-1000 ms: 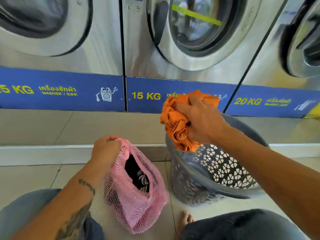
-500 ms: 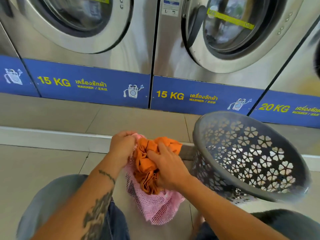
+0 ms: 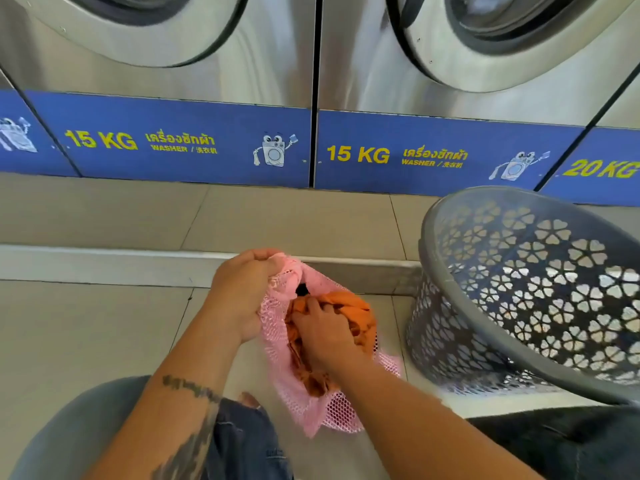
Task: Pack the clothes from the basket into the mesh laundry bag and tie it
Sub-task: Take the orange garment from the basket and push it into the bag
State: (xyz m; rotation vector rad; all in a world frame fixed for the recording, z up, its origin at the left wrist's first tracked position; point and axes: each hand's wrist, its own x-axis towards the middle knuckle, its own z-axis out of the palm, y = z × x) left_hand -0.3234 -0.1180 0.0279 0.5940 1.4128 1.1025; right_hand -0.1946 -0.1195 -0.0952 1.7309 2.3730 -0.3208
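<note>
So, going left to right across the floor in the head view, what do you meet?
Left hand gripping the rim → pink mesh laundry bag → right hand pushing in orange cloth → grey plastic basket.

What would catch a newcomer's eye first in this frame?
The orange cloth at bottom centre, pushed by the right hand into the pink mesh bag, whose rim the left hand grips. Right of it sits a tilted grey basket, behind them steel washers.
</note>
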